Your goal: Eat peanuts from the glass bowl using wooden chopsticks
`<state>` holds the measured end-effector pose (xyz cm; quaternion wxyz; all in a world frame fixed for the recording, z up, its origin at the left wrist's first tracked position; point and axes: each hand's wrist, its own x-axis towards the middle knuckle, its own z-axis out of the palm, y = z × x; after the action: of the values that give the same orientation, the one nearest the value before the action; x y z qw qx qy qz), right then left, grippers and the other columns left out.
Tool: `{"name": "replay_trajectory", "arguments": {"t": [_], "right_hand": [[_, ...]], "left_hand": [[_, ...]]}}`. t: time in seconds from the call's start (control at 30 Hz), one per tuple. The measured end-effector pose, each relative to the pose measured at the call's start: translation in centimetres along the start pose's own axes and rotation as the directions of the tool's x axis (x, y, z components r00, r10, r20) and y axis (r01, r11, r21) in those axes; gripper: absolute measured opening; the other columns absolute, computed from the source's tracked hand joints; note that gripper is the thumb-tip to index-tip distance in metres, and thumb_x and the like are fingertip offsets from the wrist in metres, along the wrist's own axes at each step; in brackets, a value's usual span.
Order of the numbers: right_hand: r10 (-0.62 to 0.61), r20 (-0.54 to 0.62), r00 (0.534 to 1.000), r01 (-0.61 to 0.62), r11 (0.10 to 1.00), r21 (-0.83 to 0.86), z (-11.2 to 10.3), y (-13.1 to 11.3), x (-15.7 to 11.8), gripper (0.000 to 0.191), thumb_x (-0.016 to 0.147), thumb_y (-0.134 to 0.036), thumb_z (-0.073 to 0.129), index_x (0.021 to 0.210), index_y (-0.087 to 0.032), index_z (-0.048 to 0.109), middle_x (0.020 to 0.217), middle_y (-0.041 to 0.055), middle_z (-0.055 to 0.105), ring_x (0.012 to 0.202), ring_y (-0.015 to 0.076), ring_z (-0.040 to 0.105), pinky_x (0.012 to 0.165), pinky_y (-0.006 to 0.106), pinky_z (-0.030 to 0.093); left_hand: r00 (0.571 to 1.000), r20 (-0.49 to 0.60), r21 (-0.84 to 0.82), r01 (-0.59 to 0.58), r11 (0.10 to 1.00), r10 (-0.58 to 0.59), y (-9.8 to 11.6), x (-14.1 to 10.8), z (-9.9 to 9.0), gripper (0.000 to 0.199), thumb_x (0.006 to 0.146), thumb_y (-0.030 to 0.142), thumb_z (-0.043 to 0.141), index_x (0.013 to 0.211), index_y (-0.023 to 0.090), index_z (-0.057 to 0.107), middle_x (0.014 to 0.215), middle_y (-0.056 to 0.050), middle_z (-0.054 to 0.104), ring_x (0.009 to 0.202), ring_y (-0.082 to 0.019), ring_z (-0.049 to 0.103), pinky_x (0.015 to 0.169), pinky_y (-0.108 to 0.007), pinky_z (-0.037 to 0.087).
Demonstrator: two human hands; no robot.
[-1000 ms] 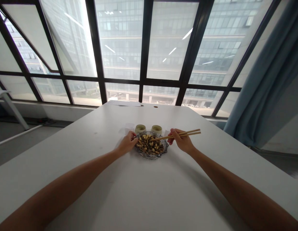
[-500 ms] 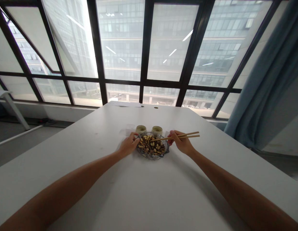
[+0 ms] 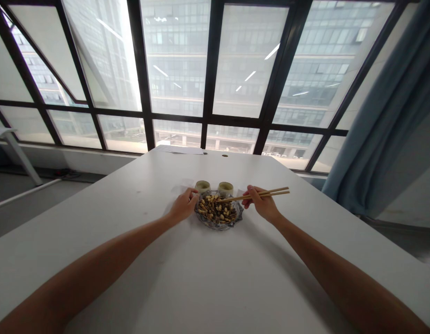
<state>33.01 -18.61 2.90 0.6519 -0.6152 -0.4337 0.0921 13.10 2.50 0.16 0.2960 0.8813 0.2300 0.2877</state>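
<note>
Before us on the desk (image 3: 208, 278) sits the bowl (image 3: 218, 227), piled with seeds (image 3: 220, 211); a hard stir could push some over its near rim. At its left rim, our left hand (image 3: 182, 205) has its fingers bent, though we cannot tell whether they grip; if they don't, the bowl could skid. At its right, our right hand (image 3: 259, 203) has its fingers closed around the chopsticks (image 3: 236, 198), tips among the seeds; crossed tips could let one slip. Just behind the bowl, two cups (image 3: 225, 189) could be knocked by a backward shove.
</note>
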Motion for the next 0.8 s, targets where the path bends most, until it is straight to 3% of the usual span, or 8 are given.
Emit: {"name": "replay_trajectory", "arguments": {"t": [0.13,0.23,0.37,0.53,0.67,0.8], "right_hand": [[0.012,-0.082,0.997,-0.006,0.998,0.069,-0.8,0.1,0.7,0.053,0.078,-0.068,0.064,0.07,-0.015,0.066,0.052,0.0047,0.066,0.041,0.0151,0.06,0.042,0.027,0.052],[-0.016,-0.173,0.985,0.031,0.996,0.079,-1.4,0.3,1.2,0.054,0.078,-0.068,0.064,0.07,-0.015,0.065,0.054,0.005,0.067,0.042,0.0144,0.061,0.042,0.027,0.052],[-0.052,-0.235,0.971,0.065,0.997,0.046,-2.0,0.7,1.5,0.053,0.081,-0.067,0.061,0.072,-0.015,0.065,0.054,0.0046,0.067,0.042,0.014,0.061,0.042,0.025,0.051],[-0.089,-0.258,0.962,0.09,0.996,-0.007,-2.3,0.6,1.4,0.055,0.081,-0.069,0.059,0.071,-0.015,0.064,0.055,0.0044,0.067,0.041,0.0138,0.061,0.041,0.025,0.05],[-0.105,-0.279,0.955,0.098,0.994,-0.038,-2.5,0.6,1.4,0.055,0.081,-0.07,0.058,0.072,-0.016,0.063,0.054,0.0042,0.067,0.042,0.0139,0.061,0.041,0.025,0.049],[-0.1,-0.294,0.951,0.091,0.995,-0.042,-2.7,0.8,1.4,0.055,0.082,-0.07,0.056,0.072,-0.016,0.063,0.054,0.004,0.066,0.043,0.0144,0.061,0.042,0.025,0.049]], "left_hand": [[0.981,-0.09,0.177,-0.154,0.972,0.172,1.8,2.4,-0.7,0.023,0.086,0.035,0.054,0.101,0.02,0.062,0.083,-0.002,0.064,0.082,-0.019,0.061,0.076,-0.031,0.047],[0.95,0.005,0.293,-0.301,0.908,0.313,4.2,4.8,0.1,0.033,0.081,0.036,0.06,0.111,0.021,0.061,0.109,-0.007,0.065,0.108,-0.024,0.057,0.095,-0.037,0.046],[0.954,0.236,0.361,-0.262,0.895,0.184,7.0,7.5,2.5,0.064,0.079,0.049,0.06,0.135,0.02,0.048,0.143,-0.011,0.051,0.132,-0.03,0.044,0.108,-0.046,0.038],[0.932,0.36,0.473,-0.141,0.87,-0.045,8.2,10.0,5.1,0.087,0.076,0.06,0.057,0.147,0.016,0.034,0.146,-0.017,0.048,0.135,-0.034,0.043,0.111,-0.047,0.032],[0.888,0.425,0.519,-0.08,0.851,-0.176,8.1,11.5,6.4,0.086,0.075,0.065,0.052,0.144,0.016,0.039,0.139,-0.018,0.055,0.13,-0.035,0.05,0.11,-0.05,0.033],[0.876,0.436,0.527,-0.062,0.847,-0.207,8.0,12.2,7.0,0.073,0.073,0.065,0.054,0.128,0.019,0.057,0.129,-0.015,0.064,0.119,-0.035,0.059,0.106,-0.05,0.038]]}}
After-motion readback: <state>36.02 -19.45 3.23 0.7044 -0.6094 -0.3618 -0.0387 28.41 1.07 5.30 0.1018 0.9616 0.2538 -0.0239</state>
